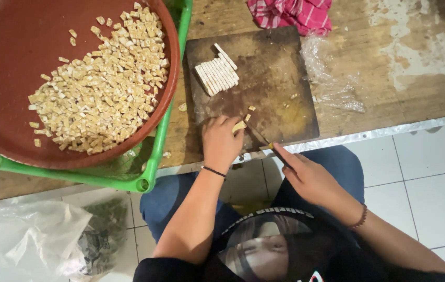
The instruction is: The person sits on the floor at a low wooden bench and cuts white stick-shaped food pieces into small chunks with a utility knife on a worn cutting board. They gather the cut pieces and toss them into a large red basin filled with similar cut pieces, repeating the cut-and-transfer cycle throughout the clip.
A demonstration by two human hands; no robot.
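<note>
- My left hand [221, 142] lies palm down on the near edge of the dark, worn wooden cutting board [280, 89], fingers curled over a few small pale cut cubes [239, 126]; how tightly they press I cannot tell.
- My right hand [310, 177] is closed around the dark handle of a knife [272, 148], index finger stretched along it, the blade angled onto the board's near edge just beside my left fingers.
- Two more loose cubes sit on the board just past my left fingertips.
- Farther up the board lies a row of pale sliced strips [217, 74], packed side by side, one strip lying across their top end.
- The board rests on a scuffed, stained wooden table [389, 62].
- To the left of the board stands a large reddish-brown round plastic basin [3, 57], holding a heap of the same pale cubes [105, 86].
- The basin sits in a green plastic basket [149, 172] at the table's near edge.
- A pink checked cloth [290, 13] lies bunched beyond the board's far edge.
- A crumpled clear plastic wrapper [332, 78] lies just right of the board.
- Below the table, a clear plastic bag [24, 240] rests on the white tiled floor [431, 183] beside my knee.
</note>
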